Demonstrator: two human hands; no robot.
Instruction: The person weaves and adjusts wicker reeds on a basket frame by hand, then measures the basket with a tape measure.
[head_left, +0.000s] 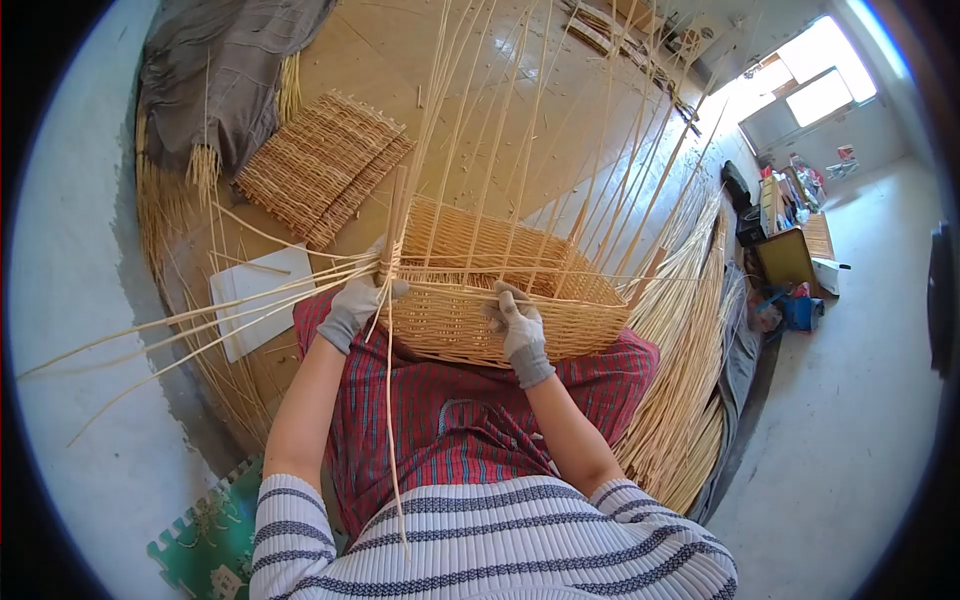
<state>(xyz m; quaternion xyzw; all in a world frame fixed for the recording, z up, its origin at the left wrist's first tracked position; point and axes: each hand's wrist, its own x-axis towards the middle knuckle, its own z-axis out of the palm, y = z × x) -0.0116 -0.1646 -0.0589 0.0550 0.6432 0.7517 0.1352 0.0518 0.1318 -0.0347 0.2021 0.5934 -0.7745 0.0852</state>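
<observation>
A rectangular wicker basket rests across my lap on a red checked cloth, with long upright stakes rising from its sides. My left hand, in a pale glove, is closed at the basket's left corner, around the bundled willow rods that spread out leftward. One long rod hangs down from that corner over my lap. On the near rim, right of the middle, my gloved right hand is closed, its thumb and fingers gripping the rim weave.
Woven panels lie on the floor ahead to the left, beside a white sheet. A large heap of long rods lies at the right. A green mat is at lower left, and cluttered furniture stands far right.
</observation>
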